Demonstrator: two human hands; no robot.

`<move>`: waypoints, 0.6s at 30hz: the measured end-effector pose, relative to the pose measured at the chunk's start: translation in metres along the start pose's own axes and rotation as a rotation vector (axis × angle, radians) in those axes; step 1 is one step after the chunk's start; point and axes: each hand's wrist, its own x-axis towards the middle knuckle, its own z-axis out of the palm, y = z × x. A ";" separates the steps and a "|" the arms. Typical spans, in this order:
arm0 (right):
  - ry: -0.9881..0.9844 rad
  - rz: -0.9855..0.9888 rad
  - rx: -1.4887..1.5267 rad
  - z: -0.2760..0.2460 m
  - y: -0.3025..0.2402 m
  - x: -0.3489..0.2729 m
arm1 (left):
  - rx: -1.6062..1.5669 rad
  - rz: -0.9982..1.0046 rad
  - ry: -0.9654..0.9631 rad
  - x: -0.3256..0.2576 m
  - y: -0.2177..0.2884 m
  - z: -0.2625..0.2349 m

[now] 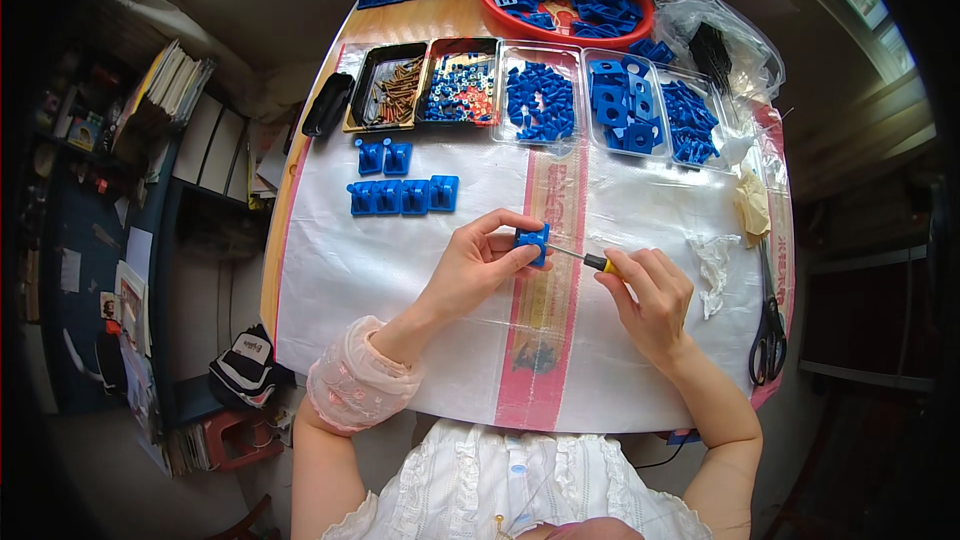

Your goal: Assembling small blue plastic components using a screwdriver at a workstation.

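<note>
Over the middle of the table, my left hand (478, 262) pinches a small blue plastic part (533, 243) between thumb and fingers. My right hand (648, 298) grips a screwdriver (599, 262) by its yellow and black handle. Its metal shaft points left, and the tip meets the blue part's right side; my view does not show exactly where it sits. To the left of my hands, several similar blue assemblies (402, 196) stand in a row, with two more (383, 157) just behind them.
Along the back are trays of brass-coloured screws (400, 90), small nuts (460, 87), blue pegs (540, 100), square blue plates (627, 105) and slim blue pieces (690, 122). A red basin (640, 32) of blue parts stands behind. Black scissors (768, 340) and crumpled tissue (712, 275) lie right.
</note>
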 end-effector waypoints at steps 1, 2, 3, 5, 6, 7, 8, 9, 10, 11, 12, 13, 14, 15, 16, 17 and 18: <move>0.002 -0.003 -0.003 0.000 0.000 0.000 | -0.001 -0.005 0.002 0.000 0.000 0.000; 0.004 -0.005 -0.007 0.000 0.000 -0.001 | -0.010 -0.010 0.001 0.000 0.000 0.000; 0.006 -0.007 -0.010 -0.001 -0.001 -0.001 | -0.018 -0.015 0.000 0.000 0.000 0.000; 0.010 -0.019 -0.014 -0.001 -0.001 0.000 | -0.030 -0.025 0.000 0.000 0.001 0.000; 0.012 -0.025 -0.016 -0.001 -0.001 0.000 | -0.034 -0.030 0.000 0.000 0.001 0.000; 0.011 -0.027 -0.020 -0.001 -0.001 -0.001 | -0.038 -0.034 0.000 0.000 0.001 0.000; 0.010 -0.031 -0.024 -0.001 -0.001 -0.001 | -0.045 -0.046 0.002 0.000 0.001 0.000; 0.009 -0.035 -0.028 -0.001 -0.001 -0.001 | -0.052 -0.058 0.003 0.000 0.002 0.000; 0.012 -0.037 -0.029 -0.002 -0.001 -0.001 | -0.060 -0.070 0.004 0.000 0.002 0.000; 0.013 -0.038 -0.028 -0.002 -0.002 -0.001 | -0.063 -0.076 0.004 0.000 0.002 0.000; 0.015 -0.039 -0.027 -0.002 -0.002 -0.001 | -0.066 -0.082 0.004 0.000 0.002 0.000; 0.012 -0.039 -0.027 -0.001 -0.002 -0.001 | -0.069 -0.088 0.004 0.001 0.002 0.000; 0.009 -0.038 -0.028 -0.002 -0.003 -0.001 | -0.073 -0.086 0.000 0.000 0.002 0.000; 0.006 -0.038 -0.030 -0.002 -0.003 -0.001 | -0.076 -0.085 -0.005 0.000 0.002 -0.001; 0.006 -0.036 -0.033 -0.002 -0.004 -0.001 | -0.080 -0.083 -0.009 0.000 0.002 -0.002; 0.008 -0.034 -0.034 -0.002 -0.004 -0.001 | -0.103 -0.094 -0.012 0.000 0.001 -0.002; 0.009 -0.032 -0.036 -0.002 -0.004 -0.001 | -0.125 -0.106 -0.015 0.001 0.000 -0.003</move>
